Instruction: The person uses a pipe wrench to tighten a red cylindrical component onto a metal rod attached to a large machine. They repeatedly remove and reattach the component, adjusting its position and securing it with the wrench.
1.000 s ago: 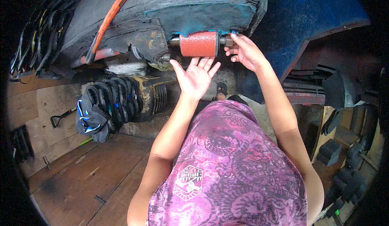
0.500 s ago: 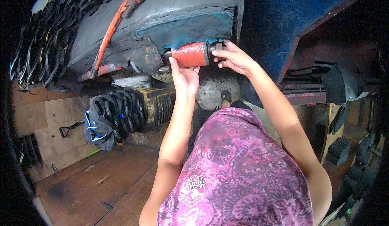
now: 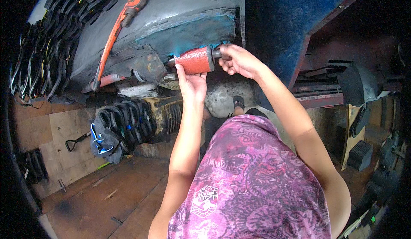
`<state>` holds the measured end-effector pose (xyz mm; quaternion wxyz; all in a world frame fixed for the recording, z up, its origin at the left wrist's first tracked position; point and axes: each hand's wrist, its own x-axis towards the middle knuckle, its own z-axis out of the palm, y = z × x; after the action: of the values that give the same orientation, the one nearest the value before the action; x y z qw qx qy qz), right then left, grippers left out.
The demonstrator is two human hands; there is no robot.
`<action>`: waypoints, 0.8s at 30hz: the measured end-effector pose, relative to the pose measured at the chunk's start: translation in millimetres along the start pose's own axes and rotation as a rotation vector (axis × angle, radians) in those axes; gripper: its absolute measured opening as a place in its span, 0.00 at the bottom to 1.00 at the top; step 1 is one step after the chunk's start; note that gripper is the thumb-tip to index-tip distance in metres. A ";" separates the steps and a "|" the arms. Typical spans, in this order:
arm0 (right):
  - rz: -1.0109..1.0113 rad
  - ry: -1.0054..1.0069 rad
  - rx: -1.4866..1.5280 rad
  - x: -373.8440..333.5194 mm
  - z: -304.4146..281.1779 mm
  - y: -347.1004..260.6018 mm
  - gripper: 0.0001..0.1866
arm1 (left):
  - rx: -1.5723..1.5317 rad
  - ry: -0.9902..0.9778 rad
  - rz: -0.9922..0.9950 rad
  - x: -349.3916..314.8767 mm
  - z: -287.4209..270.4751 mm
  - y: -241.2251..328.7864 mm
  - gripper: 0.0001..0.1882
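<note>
A red, rough-coated roller with a dark end disc sits on a metal shaft at the near edge of the workbench. My left hand cups it from below, thumb up its left end and fingers under it. From the roller's right end sticks a threaded bolt end. Around the tip of that thread my right hand is closed, with the fingers curled. The nut seen there earlier is hidden by the fingers.
An orange pipe wrench lies on the grey-covered bench. Dark curved pieces are stacked at far left, and more hang below. A blue metal panel rises on the right. Brown boards cover the floor.
My right hand has turned and its fingers have closed over the bolt end, covering the nut. My left hand stays under the roller. The whole view has shifted slightly.
</note>
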<state>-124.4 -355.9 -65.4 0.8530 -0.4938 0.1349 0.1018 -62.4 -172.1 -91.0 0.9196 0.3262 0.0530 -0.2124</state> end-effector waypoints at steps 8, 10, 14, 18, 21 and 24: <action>0.134 0.046 -0.033 5.7 -7.6 -0.8 0.22 | -0.067 -0.008 -0.079 -1.3 0.1 4.0 0.34; 0.091 0.064 -0.057 6.3 -9.4 -1.0 0.23 | -0.080 -0.001 -0.085 -1.3 -0.7 4.3 0.33; 0.213 0.104 0.048 3.8 -6.7 -2.7 0.19 | -0.083 0.018 -0.083 -0.3 -2.9 3.0 0.33; -0.020 0.096 -0.043 1.2 0.3 -6.4 0.24 | -0.091 -0.002 -0.086 1.8 -5.3 1.8 0.34; 0.242 0.127 0.053 0.9 -0.1 -9.3 0.20 | -0.088 -0.020 -0.090 2.8 -7.2 2.5 0.34; 0.111 0.131 -0.004 1.0 -3.2 -9.6 0.22 | -0.071 -0.060 -0.100 3.4 -8.5 4.1 0.36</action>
<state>-120.9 -363.3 -59.4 0.8345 -0.4929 0.2171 0.1166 -57.2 -165.2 -96.1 0.9200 0.2837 0.0489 -0.2658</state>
